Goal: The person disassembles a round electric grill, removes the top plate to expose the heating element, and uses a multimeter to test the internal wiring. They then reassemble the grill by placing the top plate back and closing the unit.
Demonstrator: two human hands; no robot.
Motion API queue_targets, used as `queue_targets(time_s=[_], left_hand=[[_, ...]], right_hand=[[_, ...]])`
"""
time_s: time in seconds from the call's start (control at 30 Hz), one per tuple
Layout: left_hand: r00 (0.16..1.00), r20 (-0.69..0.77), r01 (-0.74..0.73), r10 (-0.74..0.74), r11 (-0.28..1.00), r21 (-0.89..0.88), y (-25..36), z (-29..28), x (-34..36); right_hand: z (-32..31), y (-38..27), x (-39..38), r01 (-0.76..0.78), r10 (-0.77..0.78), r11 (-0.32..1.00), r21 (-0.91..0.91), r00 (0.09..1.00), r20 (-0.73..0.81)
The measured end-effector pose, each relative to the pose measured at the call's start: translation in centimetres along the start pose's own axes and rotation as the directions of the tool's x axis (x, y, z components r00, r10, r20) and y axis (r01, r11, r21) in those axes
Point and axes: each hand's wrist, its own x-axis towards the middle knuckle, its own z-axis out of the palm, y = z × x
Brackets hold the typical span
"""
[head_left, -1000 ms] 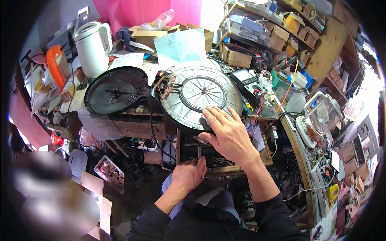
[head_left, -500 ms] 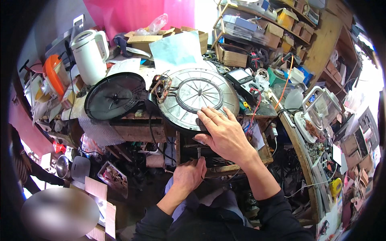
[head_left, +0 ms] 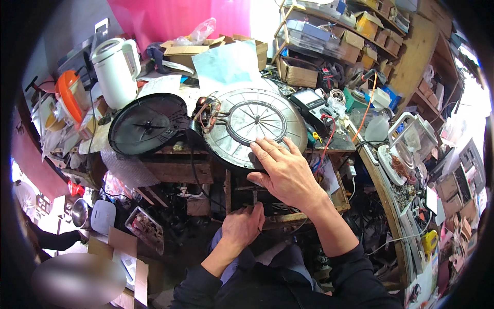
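Right hand, fingers spread, has slid down the metal disc; left hand below stays clenched on a small tool

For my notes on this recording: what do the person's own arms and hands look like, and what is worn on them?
Both hands, the left hand and the right hand, are bare: no gloves, and no ring or watch visible. Both forearms are bare too. Dark, nearly black sleeves sit pushed up toward the elbows.
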Motion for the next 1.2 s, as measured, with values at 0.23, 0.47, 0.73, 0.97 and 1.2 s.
queue_targets(time_s=[0.23,0.47,0.73,0.97,1.2], left_hand=[[1.000,-0.019,0.000,0.000,1.000,0.023,-0.1,0.0,-0.1],[1.000,-0.003,-0.020,0.020,1.000,-0.004,-0.1,0.0,0.0],[1.000,-0.001,-0.001,0.001,1.000,0.005,-0.1,0.0,-0.1],[1.000,0.008,-0.017,0.017,1.000,-0.003,-0.1,-0.1,0.0],[0.999,0.032,-0.011,0.011,1.000,-0.001,-0.2,-0.1,-0.2]], right_hand=[[-0.2,-0.4,0.7,0.007,-0.007,1.000,0.015,1.000,0.001],[0.9,-0.3,1.9,0.056,-0.057,0.998,0.015,0.998,0.012],[0.7,-0.6,2.2,0.066,-0.066,0.998,-0.003,0.996,0.063],[0.7,-0.7,2.0,0.087,-0.087,0.996,0.023,0.996,0.034],[0.8,-0.9,2.4,0.071,-0.072,0.997,0.018,0.996,0.047]])
